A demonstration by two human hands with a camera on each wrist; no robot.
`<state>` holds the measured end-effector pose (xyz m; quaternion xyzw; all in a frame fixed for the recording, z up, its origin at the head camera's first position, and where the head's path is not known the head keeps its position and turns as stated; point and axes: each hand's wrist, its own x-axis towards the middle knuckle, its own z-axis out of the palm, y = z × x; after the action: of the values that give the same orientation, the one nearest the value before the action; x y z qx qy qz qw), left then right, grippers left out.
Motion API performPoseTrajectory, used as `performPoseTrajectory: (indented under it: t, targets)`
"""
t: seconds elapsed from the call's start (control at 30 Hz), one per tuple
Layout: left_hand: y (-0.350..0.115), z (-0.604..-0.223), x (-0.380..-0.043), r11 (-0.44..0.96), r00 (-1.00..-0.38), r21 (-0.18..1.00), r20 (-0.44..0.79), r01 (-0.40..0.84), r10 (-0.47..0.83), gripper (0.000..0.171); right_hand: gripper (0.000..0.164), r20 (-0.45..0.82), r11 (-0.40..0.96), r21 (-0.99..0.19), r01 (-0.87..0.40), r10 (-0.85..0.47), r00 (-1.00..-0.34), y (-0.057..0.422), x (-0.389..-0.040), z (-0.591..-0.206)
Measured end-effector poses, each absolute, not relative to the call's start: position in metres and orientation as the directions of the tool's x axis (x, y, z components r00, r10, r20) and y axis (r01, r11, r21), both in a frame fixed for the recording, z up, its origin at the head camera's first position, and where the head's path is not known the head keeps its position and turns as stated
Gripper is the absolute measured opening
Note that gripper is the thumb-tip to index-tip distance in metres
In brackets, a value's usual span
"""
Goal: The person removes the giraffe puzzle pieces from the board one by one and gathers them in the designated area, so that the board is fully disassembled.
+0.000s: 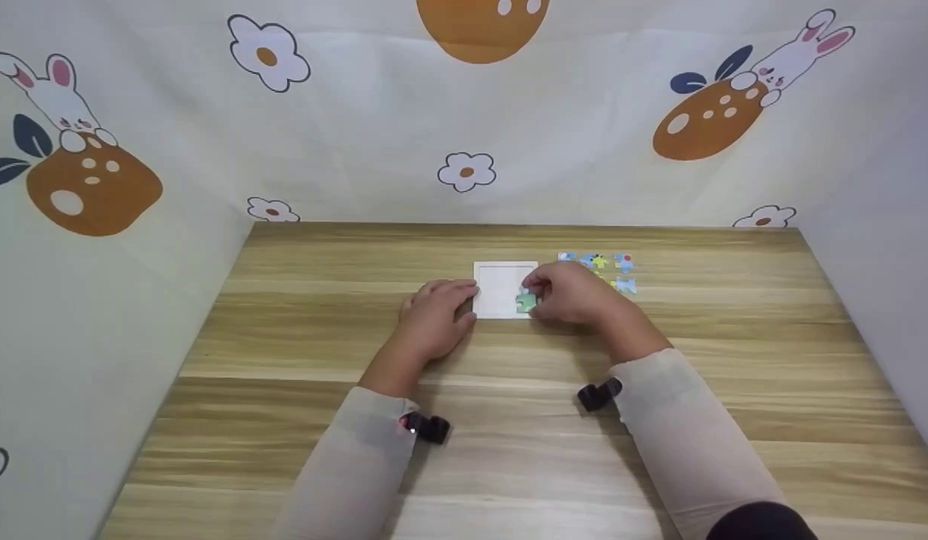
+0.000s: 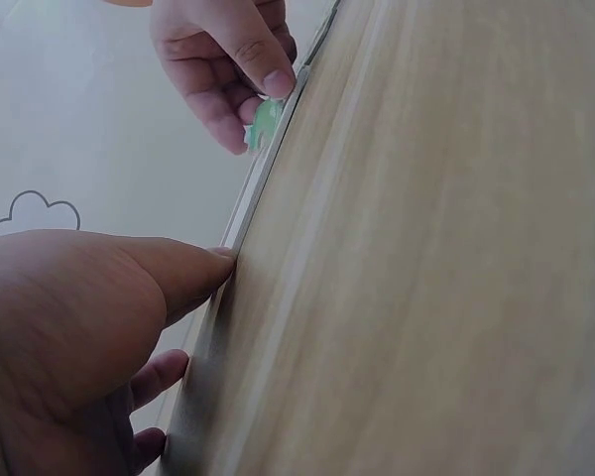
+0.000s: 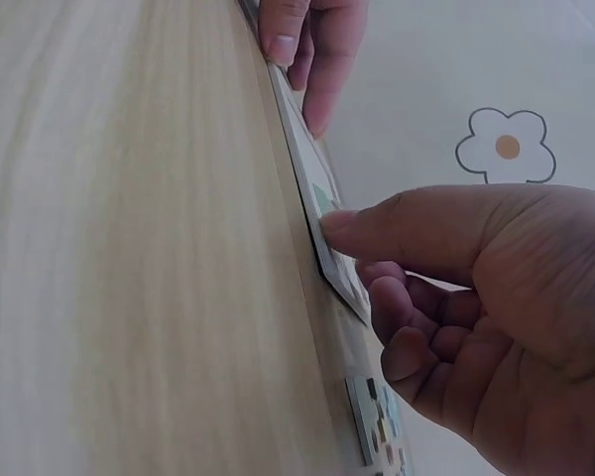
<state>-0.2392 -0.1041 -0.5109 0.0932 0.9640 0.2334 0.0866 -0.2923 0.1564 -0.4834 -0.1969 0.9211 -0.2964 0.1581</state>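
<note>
A white square puzzle frame [image 1: 501, 317] lies flat on the table. My left hand [image 1: 433, 319] rests at its left side, thumb and fingertips touching the edge. At the frame's lower right corner, my right hand [image 1: 572, 292] pinches a green jigsaw puzzle piece [image 1: 526, 302] between thumb and fingers. That green piece [image 2: 265, 124] also shows under the right hand [image 2: 233, 59] in the left wrist view. In the right wrist view, the right thumb [image 3: 347, 233] lies at the frame's rim and partly hides the piece.
Several loose jigsaw pieces [image 1: 626, 284], blue, yellow and red, lie right of the frame, partly hidden by the right hand. The wood-grain table [image 1: 501, 420] ends at a patterned cloth backdrop [image 1: 373, 150]. Each sleeve carries a black wrist camera [image 1: 600, 394].
</note>
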Motion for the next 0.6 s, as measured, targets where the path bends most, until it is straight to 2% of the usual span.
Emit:
performPoseTrajectory:
  t: [0.13, 0.33, 0.6]
  targets:
    - [-0.105, -0.51, -0.239, 0.874, -0.967, 0.464, -0.125, 0.142, 0.224, 0.049, 0.039, -0.162, 0.711, -0.65, -0.267, -0.473, -0.866, 0.167, -0.294, -0.481]
    - [-0.105, -0.513, -0.239, 0.874, -0.966, 0.465, -0.125, 0.144, 0.226, 0.049, 0.05, -0.165, 0.665, -0.715, -0.216, -0.46, -0.872, 0.184, -0.295, -0.471]
    - [-0.106, -0.511, -0.239, 0.873, -0.967, 0.465, -0.115, 0.148, 0.226, 0.049, 0.046, -0.151, 0.672, -0.714, -0.2, -0.426, -0.892, 0.225, -0.297, -0.459]
